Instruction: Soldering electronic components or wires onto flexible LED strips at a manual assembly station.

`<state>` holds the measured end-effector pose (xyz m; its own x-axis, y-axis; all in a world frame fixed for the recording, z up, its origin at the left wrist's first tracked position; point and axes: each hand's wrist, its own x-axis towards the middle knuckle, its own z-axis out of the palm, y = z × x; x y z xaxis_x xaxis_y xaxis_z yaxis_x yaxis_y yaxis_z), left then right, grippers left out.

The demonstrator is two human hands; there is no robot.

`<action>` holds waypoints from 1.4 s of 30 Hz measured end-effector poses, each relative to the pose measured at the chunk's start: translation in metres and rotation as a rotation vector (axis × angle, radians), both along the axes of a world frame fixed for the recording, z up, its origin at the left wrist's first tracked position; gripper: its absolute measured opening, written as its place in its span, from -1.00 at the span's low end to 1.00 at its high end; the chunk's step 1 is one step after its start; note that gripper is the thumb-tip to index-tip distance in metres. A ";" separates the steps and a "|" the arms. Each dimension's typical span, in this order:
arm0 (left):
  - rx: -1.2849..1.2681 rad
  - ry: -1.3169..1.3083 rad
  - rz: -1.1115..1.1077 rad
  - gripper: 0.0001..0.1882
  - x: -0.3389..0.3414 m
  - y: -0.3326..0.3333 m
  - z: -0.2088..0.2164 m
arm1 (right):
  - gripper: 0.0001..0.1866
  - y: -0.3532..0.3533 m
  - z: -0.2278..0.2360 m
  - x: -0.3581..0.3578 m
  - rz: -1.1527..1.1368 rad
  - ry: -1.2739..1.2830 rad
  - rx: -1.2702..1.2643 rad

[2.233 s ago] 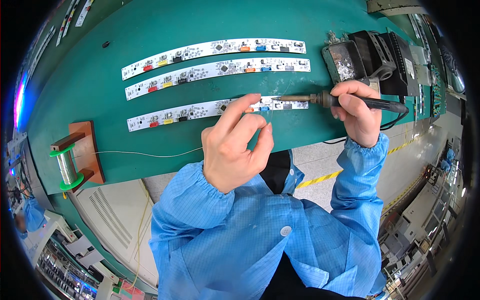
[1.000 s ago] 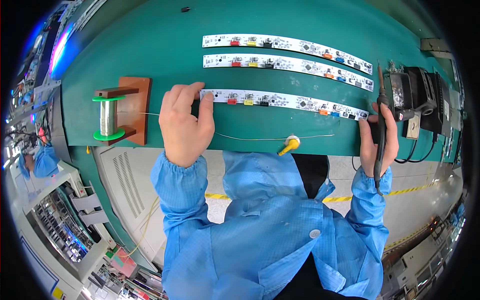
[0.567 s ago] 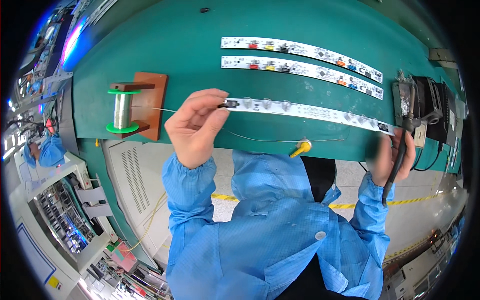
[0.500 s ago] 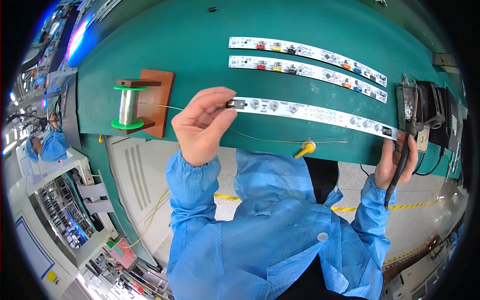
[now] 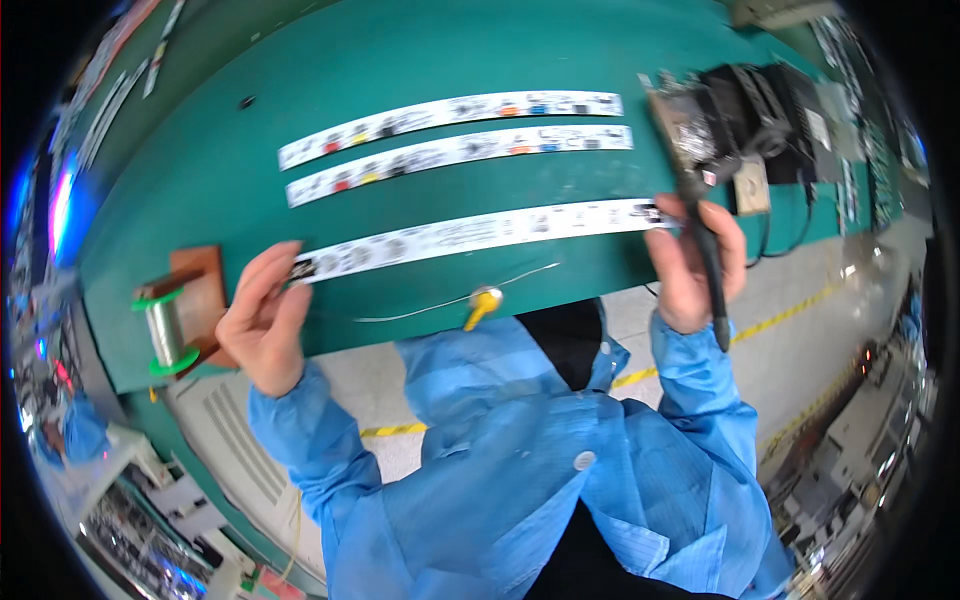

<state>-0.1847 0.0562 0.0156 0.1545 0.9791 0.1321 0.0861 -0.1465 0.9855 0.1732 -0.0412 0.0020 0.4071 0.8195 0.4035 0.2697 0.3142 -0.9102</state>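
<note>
A long white circuit board strip (image 5: 470, 233) spans between my hands, slightly blurred by motion. My left hand (image 5: 265, 320) pinches its left end between thumb and fingers, beside a dark connector. My right hand (image 5: 690, 270) holds the other end. The black handle of a soldering iron (image 5: 712, 265) crosses over my right hand; whether the fingers also grip it I cannot tell. Beyond the held strip, two similar strips lie side by side, a farther one (image 5: 450, 122) and a nearer one (image 5: 460, 160), with red, yellow, black, orange and blue parts.
A solder spool (image 5: 165, 332) with green flanges sits on a brown stand (image 5: 205, 290) at the left. Thin solder wire (image 5: 430, 308) lies near the front edge by a yellow plug-like piece (image 5: 483, 305). Black boxes (image 5: 770, 110) with cables stand at the right on the green mat (image 5: 400, 55).
The view has turned, so the table and strips appear tilted the other way. Both hands still hold the strip, which now appears higher at its right end.
</note>
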 end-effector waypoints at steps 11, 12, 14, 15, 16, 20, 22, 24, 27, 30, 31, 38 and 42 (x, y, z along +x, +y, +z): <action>0.032 0.008 -0.056 -0.68 -0.002 0.011 -0.007 | -0.41 -0.002 0.006 0.007 0.087 -0.033 0.031; 0.037 -0.003 -0.052 -0.68 -0.001 0.011 -0.006 | -0.41 -0.001 0.004 0.008 0.110 -0.036 0.058; 0.042 0.015 -0.056 -0.68 -0.003 0.012 -0.004 | -0.42 0.000 0.003 0.009 0.138 -0.029 0.088; 0.046 0.030 -0.056 -0.68 -0.007 0.011 -0.002 | -0.42 0.000 0.003 0.007 0.125 -0.018 0.068; 0.049 0.044 -0.043 -0.68 -0.007 0.011 0.000 | -0.41 -0.001 0.003 0.005 0.114 -0.005 0.049; 0.061 0.014 -0.059 -0.67 0.001 0.010 0.008 | -0.41 -0.004 -0.003 0.004 -0.001 0.063 0.013; 0.049 -0.014 -0.067 -0.68 0.009 0.010 0.015 | -0.40 -0.006 -0.004 0.008 -0.007 0.050 0.013; 0.065 -0.037 -0.082 -0.68 0.011 0.009 0.019 | -0.42 -0.006 -0.003 0.011 -0.010 0.046 -0.007; 0.089 -0.018 -0.067 -0.71 0.014 0.006 0.026 | -0.45 -0.003 -0.005 0.013 -0.024 0.027 -0.021; 0.076 0.074 -0.058 -0.78 0.012 0.005 0.037 | -0.52 -0.005 0.000 0.015 -0.094 -0.001 -0.103; 0.035 0.160 -0.042 -0.82 0.013 0.005 0.041 | -0.53 -0.003 0.000 0.016 -0.081 0.022 -0.075; -0.366 -0.395 0.271 -0.66 0.015 0.094 0.050 | -0.53 0.006 0.007 0.011 -0.023 0.023 0.047; 0.098 0.167 0.348 -0.59 0.040 0.096 0.029 | -0.53 0.004 0.010 0.004 -0.070 -0.058 -0.042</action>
<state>-0.1450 0.1523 0.0443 -0.1565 0.9608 0.2290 0.3053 -0.1734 0.9363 0.1772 -0.0368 0.0121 0.4413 0.8065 0.3934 0.3420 0.2541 -0.9047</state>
